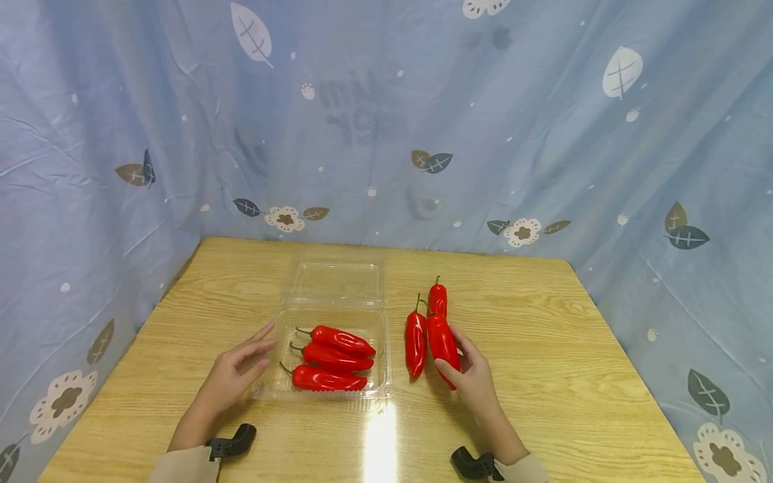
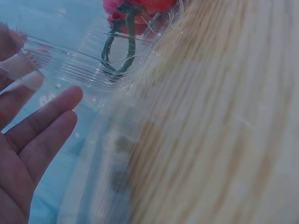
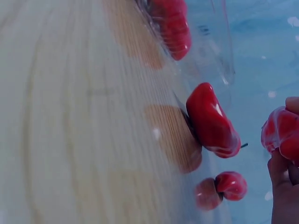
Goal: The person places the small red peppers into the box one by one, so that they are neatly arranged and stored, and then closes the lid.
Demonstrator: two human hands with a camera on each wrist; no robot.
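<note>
Thumb and fingers of my right hand (image 1: 481,389) pinch a red pepper (image 1: 443,339) with a green stem. The right wrist view shows this held pepper (image 3: 280,132) raised off the wood. Left of it lies a second red pepper (image 1: 415,343), and behind it a third pepper (image 1: 437,300), partly hidden. My left hand (image 1: 225,379), fingers extended, is at the left side of a clear plastic clamshell box (image 1: 388,365). Its fingertips overlap the clear wall in the left wrist view. Three red peppers (image 1: 333,359) lie side by side in the box, stems leftward.
The box's transparent lid (image 1: 338,280) is folded back, away from me. Everything rests on a wood-grain table (image 1: 531,322). A blue patterned curtain (image 1: 374,121) hangs around its back and sides. Black wrist mounts (image 1: 232,443) sit on both forearms.
</note>
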